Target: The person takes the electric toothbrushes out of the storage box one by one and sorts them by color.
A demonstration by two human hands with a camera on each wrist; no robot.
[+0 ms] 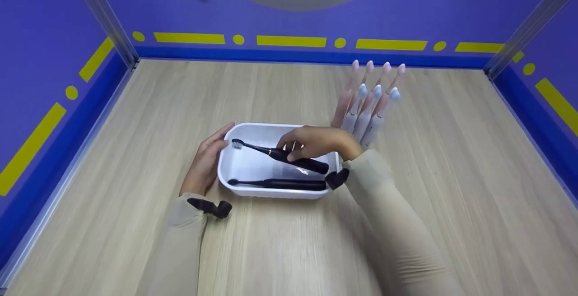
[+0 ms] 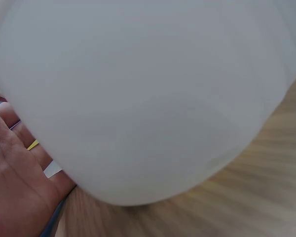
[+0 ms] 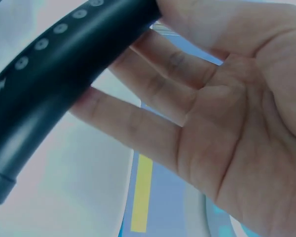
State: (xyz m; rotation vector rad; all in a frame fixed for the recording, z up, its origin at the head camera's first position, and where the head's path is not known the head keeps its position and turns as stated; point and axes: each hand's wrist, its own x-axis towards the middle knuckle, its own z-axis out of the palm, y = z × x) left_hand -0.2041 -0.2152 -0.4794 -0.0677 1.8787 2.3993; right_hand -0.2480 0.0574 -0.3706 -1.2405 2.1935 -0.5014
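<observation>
My right hand [image 1: 311,142] pinches a black electric toothbrush [image 1: 307,163] by its handle, between thumb and fingertips. The brush is tilted over a white plastic bin [image 1: 253,192], its bristles toward the left end. In the right wrist view a row of round marks runs along the handle [image 3: 54,64]. A second black electric toothbrush [image 1: 293,184] lies along the bin's near side, its head to the left. My left hand [image 1: 205,160] rests against the bin's left end, thumb at the rim. In the left wrist view its fingers [image 2: 22,133] stretch beside the outer wall.
Several upright electric toothbrushes stand behind my right wrist: white ones with blue heads [image 1: 370,124] in front, pink ones [image 1: 343,106] behind. All are on a wood-grain table [image 1: 180,97], with blue-purple panels [image 1: 289,25] along its back and sides.
</observation>
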